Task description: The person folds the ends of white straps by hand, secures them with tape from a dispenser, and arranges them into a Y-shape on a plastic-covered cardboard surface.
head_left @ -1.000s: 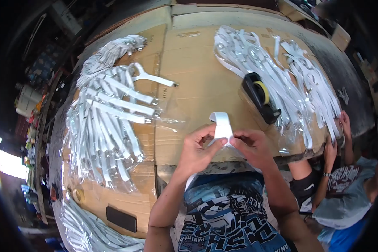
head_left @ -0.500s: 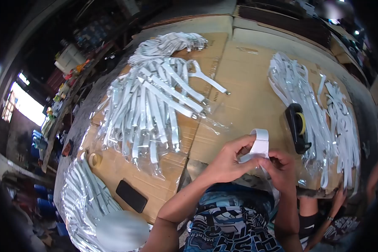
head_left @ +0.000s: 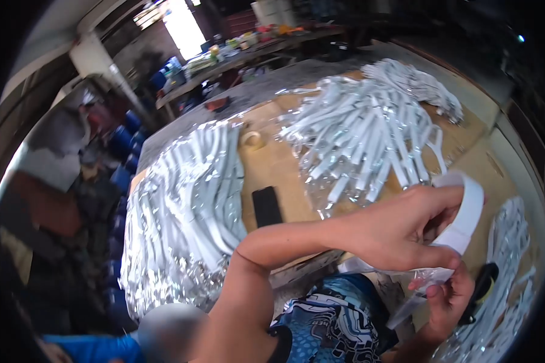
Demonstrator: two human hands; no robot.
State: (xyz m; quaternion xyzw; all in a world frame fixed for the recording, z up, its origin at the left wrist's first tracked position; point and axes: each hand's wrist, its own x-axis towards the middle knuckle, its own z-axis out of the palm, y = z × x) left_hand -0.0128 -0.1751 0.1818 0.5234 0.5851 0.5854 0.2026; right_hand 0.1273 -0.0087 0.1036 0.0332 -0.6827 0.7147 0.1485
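Note:
A white strap (head_left: 466,209), bent in a loop, is held between my two hands near the right side of the view. My left hand (head_left: 406,230) has its fingers wrapped round the strap, thumb pressed on its lower part. Just below, my right hand (head_left: 445,299) pinches the strap's lower end, where clear plastic (head_left: 421,281) shows. A black tape dispenser (head_left: 483,290) lies just right of my right hand. Beyond my left hand is a spread pile of white straps in clear plastic (head_left: 357,133).
Wrapped white straps (head_left: 184,199) cover the table's left part, beside a black phone (head_left: 266,207) and a tape roll (head_left: 252,141). More straps (head_left: 505,242) lie at the right. A person's blue sleeve (head_left: 97,348) shows at the bottom left.
The view has swung left, so the table's contents appear shifted right. Both hands still hold the strap, now closer to the camera and with a larger loop showing.

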